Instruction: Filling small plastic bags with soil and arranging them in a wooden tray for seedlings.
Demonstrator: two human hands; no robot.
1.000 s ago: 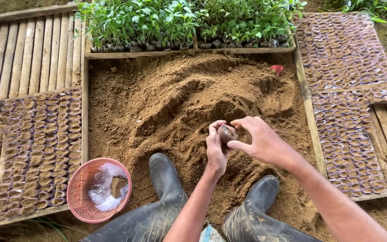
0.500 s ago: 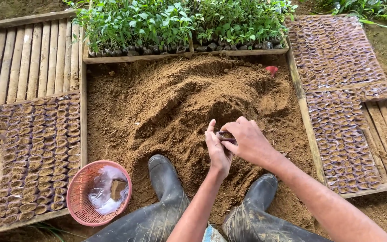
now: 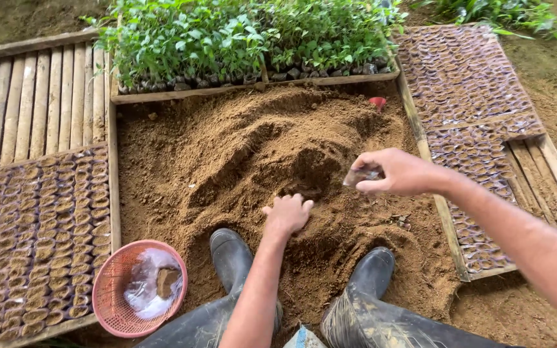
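My right hand (image 3: 400, 171) holds a small soil-filled seedling bag (image 3: 362, 175) above the brown soil heap (image 3: 240, 154), off to the right side. My left hand (image 3: 287, 212) rests knuckles-down on the soil in the middle, fingers curled into the loose earth, near a scooped hollow (image 3: 304, 174). My two rubber boots (image 3: 233, 258) stand at the near edge of the heap.
Filled seedling bags stand in rows on a slatted rack at the left (image 3: 40, 238) and on the rack at the right (image 3: 472, 96). Green seedlings (image 3: 240, 38) line the far side. A pink basket (image 3: 138, 287) with plastic bags sits near-left. A red object (image 3: 378, 102) lies on the soil.
My hands have parted. The right hand has carried the filled bag to the right, and the left hand has dropped onto the soil.
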